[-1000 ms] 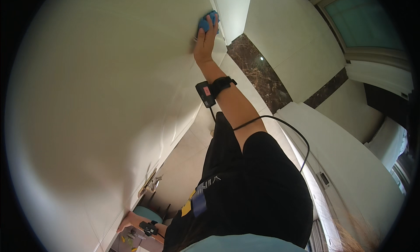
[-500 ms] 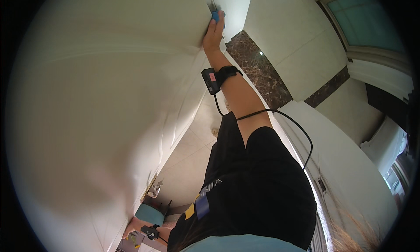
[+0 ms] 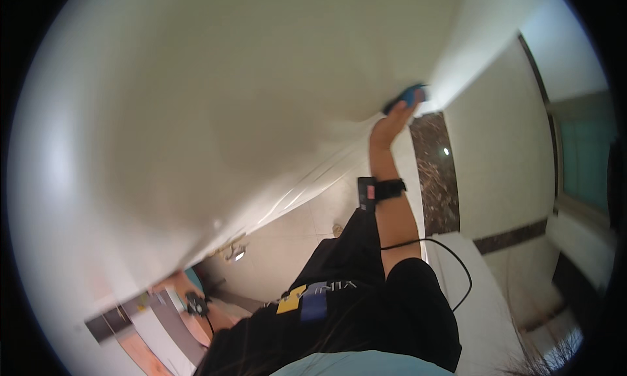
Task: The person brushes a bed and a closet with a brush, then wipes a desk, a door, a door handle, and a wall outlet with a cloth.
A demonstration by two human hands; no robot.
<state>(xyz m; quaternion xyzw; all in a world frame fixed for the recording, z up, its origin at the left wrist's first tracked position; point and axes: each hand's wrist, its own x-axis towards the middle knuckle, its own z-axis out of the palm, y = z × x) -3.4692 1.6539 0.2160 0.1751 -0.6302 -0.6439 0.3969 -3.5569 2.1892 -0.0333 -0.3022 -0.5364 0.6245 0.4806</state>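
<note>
A large pale white door [image 3: 261, 62] fills the upper left of the head view, tilted across the picture. My right hand [image 3: 385, 131] is closed around a blue cloth [image 3: 411, 96], which looks pressed against the door near its far right end. The cloth's dark lower part is bunched under the fingers. At the lower left, my left hand [image 3: 171, 284] rests at the door's near edge. Its fingers are blurred and partly lost against that edge. Both wrists wear black strapped devices with cables.
A metal door handle [image 3: 238, 252] sticks out along the door's edge. Beyond lie pale floor tiles [image 3: 287, 235] and a dark marble strip [image 3: 436, 167]. A white panel [image 3: 467, 265] stands to my right. A greenish window [image 3: 588, 157] is at the far right.
The view has turned, so the door and both arms sit at a different slant. My right hand and the blue cloth appear lower and farther right. The left hand stays by the door's edge.
</note>
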